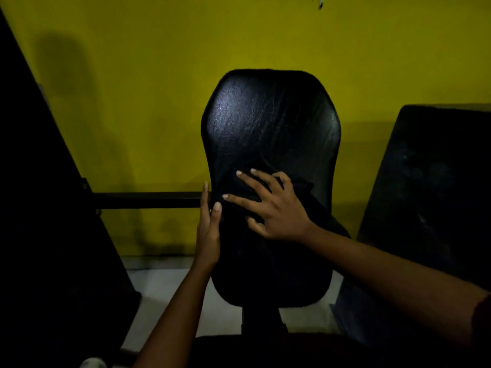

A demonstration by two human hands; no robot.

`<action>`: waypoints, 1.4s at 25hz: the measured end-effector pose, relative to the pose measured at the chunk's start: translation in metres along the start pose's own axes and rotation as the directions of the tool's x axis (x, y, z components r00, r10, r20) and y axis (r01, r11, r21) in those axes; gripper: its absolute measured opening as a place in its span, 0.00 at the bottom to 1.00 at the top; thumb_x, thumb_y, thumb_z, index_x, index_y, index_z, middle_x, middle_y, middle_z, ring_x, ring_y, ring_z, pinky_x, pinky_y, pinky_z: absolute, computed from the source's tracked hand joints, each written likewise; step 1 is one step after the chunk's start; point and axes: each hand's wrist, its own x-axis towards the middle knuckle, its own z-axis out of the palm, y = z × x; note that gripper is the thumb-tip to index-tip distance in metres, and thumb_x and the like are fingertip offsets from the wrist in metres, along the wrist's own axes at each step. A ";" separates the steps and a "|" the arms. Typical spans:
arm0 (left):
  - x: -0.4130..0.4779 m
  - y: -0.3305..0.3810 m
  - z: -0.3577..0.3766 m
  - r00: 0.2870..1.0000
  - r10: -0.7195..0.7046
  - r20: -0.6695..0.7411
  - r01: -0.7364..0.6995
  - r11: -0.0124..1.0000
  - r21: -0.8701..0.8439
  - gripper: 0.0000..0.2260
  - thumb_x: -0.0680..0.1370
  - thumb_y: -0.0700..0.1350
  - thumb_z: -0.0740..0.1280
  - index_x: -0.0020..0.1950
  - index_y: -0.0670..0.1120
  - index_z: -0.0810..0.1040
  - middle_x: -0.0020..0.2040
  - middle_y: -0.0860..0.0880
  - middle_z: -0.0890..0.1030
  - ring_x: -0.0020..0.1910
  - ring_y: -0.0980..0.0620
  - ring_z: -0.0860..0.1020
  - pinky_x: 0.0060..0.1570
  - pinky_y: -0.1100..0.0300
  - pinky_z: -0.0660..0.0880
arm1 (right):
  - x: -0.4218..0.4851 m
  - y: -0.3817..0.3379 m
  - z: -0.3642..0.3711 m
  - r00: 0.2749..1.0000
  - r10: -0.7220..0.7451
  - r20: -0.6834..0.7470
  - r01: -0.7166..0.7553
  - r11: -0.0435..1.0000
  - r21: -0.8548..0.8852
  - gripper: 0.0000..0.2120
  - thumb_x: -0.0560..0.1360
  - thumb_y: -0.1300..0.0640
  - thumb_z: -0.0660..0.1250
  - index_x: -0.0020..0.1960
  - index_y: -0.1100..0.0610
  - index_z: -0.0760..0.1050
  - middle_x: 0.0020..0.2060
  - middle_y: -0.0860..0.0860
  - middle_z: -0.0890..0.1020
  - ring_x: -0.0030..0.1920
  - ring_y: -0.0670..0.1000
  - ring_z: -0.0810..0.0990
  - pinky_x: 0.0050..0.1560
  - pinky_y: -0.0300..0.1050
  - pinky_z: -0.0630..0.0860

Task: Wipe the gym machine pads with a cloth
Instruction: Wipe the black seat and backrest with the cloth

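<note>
Fingers spread, my right hand (279, 211) presses the cloth (303, 188) flat; left hand (210, 229), fingers straight, braces the pad (265, 120). I should sweep evenly toward the frame's top.

The back pad (271, 123) stands at centre, before the wall (159, 75). The cloth (303, 188) lies on its middle, under the right hand (276, 211). The left hand (210, 229) rests on its left edge. A bar (148, 200) runs leftward from the pad, and a second pad (430, 181) stands to the right.
</note>
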 end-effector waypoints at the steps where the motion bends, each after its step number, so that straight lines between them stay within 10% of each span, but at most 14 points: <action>1: -0.002 -0.003 -0.003 1.000 -0.020 0.012 0.020 1.000 -0.004 0.29 0.65 0.73 0.61 0.65 0.71 0.60 0.69 0.61 0.67 0.67 0.58 0.70 0.65 0.55 0.70 | -0.011 -0.008 0.001 1.000 -0.005 0.005 0.005 1.000 0.009 0.28 0.69 0.46 0.60 0.70 0.38 0.64 0.72 0.52 0.65 0.70 0.56 0.65 0.61 0.56 0.62; 13: -0.025 -0.023 -0.006 0.997 0.075 0.026 -0.079 0.967 0.240 0.34 0.71 0.72 0.53 0.73 0.60 0.51 0.69 0.73 0.55 0.70 0.72 0.57 0.70 0.59 0.61 | -0.076 -0.011 -0.004 0.958 -0.286 -0.021 0.287 0.956 0.057 0.20 0.76 0.51 0.59 0.66 0.38 0.66 0.68 0.49 0.66 0.61 0.55 0.68 0.51 0.52 0.65; 19: -0.027 -0.022 -0.006 0.999 0.018 0.038 -0.025 0.982 0.190 0.32 0.69 0.73 0.55 0.70 0.68 0.51 0.70 0.71 0.56 0.71 0.66 0.60 0.70 0.58 0.63 | -0.034 0.051 -0.013 0.998 0.063 0.003 -0.063 0.998 -0.021 0.26 0.71 0.46 0.61 0.69 0.39 0.66 0.71 0.50 0.68 0.68 0.55 0.64 0.59 0.56 0.62; 29: -0.042 -0.019 -0.007 0.994 -0.101 0.033 0.099 0.993 0.057 0.25 0.76 0.57 0.56 0.72 0.64 0.52 0.74 0.60 0.57 0.73 0.58 0.60 0.73 0.49 0.61 | -0.117 -0.026 -0.002 0.969 0.246 -0.035 -0.244 0.969 0.039 0.28 0.67 0.47 0.65 0.67 0.41 0.69 0.70 0.50 0.68 0.69 0.54 0.64 0.59 0.55 0.62; 35: -0.041 -0.023 -0.015 0.990 -0.100 0.104 0.101 0.995 -0.001 0.28 0.73 0.67 0.57 0.71 0.66 0.54 0.76 0.60 0.56 0.73 0.62 0.60 0.73 0.52 0.61 | -0.124 -0.100 0.010 0.960 0.281 0.024 -0.282 0.958 0.054 0.33 0.66 0.46 0.65 0.70 0.41 0.64 0.72 0.51 0.66 0.69 0.54 0.64 0.57 0.54 0.62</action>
